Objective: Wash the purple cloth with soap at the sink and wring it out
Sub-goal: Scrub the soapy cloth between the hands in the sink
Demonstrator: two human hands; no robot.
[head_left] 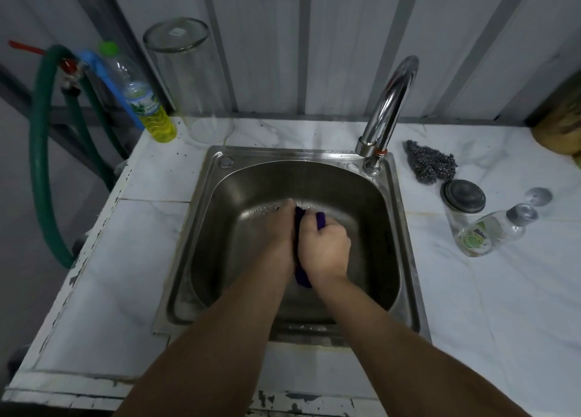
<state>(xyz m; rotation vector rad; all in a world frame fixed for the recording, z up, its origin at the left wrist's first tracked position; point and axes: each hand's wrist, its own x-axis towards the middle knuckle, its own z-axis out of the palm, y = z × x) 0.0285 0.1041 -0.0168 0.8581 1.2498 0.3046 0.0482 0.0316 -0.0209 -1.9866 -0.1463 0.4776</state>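
Note:
The purple cloth is bunched between both hands over the middle of the steel sink. Only small parts of it show, above and below the fists. My left hand presses against its left side with the fingers pointing away from me. My right hand is closed in a fist around it. A bottle of yellow soap with a green cap stands on the counter at the back left. The chrome tap rises at the sink's back right corner; I see no water stream from it.
A tall clear glass jar stands behind the sink. Right of the sink lie a steel scourer, a dark round lid and a clear bottle on its side. A green hose hangs at the left.

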